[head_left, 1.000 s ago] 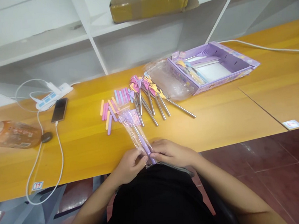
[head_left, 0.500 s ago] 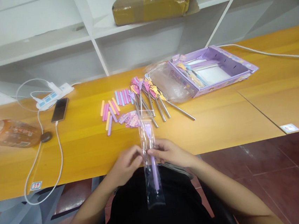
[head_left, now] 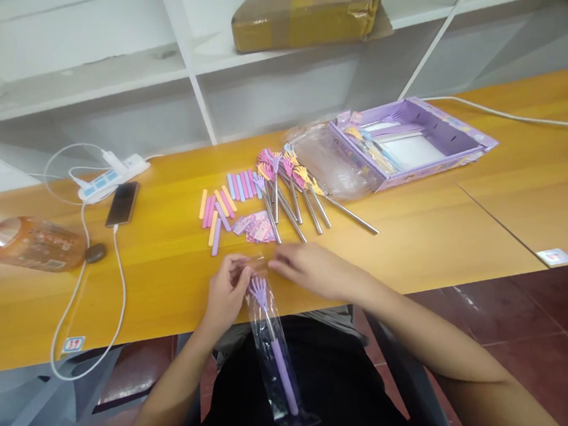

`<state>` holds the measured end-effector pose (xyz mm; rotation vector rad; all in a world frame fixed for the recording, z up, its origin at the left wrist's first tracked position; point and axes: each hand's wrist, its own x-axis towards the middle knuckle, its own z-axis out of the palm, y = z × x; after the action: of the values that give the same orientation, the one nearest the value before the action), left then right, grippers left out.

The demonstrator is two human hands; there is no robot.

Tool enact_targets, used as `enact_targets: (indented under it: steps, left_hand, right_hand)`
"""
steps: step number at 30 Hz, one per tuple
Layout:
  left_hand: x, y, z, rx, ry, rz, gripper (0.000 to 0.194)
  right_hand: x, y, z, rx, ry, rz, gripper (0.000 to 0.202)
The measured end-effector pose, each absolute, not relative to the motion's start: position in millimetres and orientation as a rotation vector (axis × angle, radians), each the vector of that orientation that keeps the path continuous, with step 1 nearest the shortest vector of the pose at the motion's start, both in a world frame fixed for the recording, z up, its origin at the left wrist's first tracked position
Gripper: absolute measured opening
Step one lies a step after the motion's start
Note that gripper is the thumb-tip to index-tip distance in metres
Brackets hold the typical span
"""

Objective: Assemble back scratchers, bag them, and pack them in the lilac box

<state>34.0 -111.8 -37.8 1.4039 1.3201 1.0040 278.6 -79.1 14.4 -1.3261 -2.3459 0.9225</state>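
A clear plastic bag (head_left: 276, 358) hangs over the table's front edge with a purple hand-shaped scratcher (head_left: 281, 367) inside, its fingers at the top. My left hand (head_left: 228, 288) pinches the bag's upper left edge. Beside the bag's top, my right hand (head_left: 309, 267) has its fingers closed together at the upper right corner; its fingertips are partly hidden. Beyond my hands lie metal-rod scratchers (head_left: 287, 196) with coloured heads, a pile of printed cards (head_left: 256, 228), and coloured sleeves (head_left: 216, 213) in pink, purple, yellow and blue.
An open purple box (head_left: 437, 131) holds more scratchers, with loose plastic wrapping (head_left: 327, 162) at its left. Further left are a phone (head_left: 122, 204), a power strip (head_left: 114, 178), cables and an orange bottle (head_left: 36, 243). A cardboard box (head_left: 307, 13) sits on the shelf.
The bag and its scratcher have moved down, towards my body. Both hands have shifted up to the bag's top end, my right hand from the scratcher's middle. The view has shifted slightly.
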Motion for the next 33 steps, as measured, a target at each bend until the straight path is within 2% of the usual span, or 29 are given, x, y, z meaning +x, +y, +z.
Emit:
enact_targets:
  steps: [3, 5, 8, 14, 24, 27, 33]
  left_hand:
    - [33.3, -112.6, -38.6, 1.434, 1.323, 1.004, 0.028]
    - [33.2, -113.2, -37.5, 1.442, 1.317, 0.999, 0.032]
    - [32.9, -114.0, -34.5, 1.428, 1.319, 1.022, 0.038]
    - [30.7, -115.7, -32.7, 1.442, 1.307, 1.033, 0.044]
    - [28.0, -116.1, -38.4, 1.427, 1.237, 1.065, 0.059]
    - [28.9, -116.4, -38.0, 1.426, 1.233, 1.027, 0.063]
    - [29.1, -115.4, -39.7, 1.382, 1.215, 1.068, 0.063]
  right_hand:
    - [268.7, -45.9, 0.4, -1.476, -2.319, 0.277, 0.024]
    - [260.5, -26.9, -9.7, -1.448, -2.357, 0.088, 0.027]
    - [253.4, -5.4, -19.0, -1.369, -2.452, -0.008, 0.032]
    - [259.0, 12.3, -25.2, -1.268, -2.479, 0.153, 0.036]
    - [264.9, 12.6, -26.4, -1.245, -2.139, 0.766, 0.021]
    - [268.5, 10.2, -22.7, -1.208, -2.107, 0.781, 0.015]
    - [275.4, 14.7, -20.0, -1.043, -2.077, 0.652, 0.020]
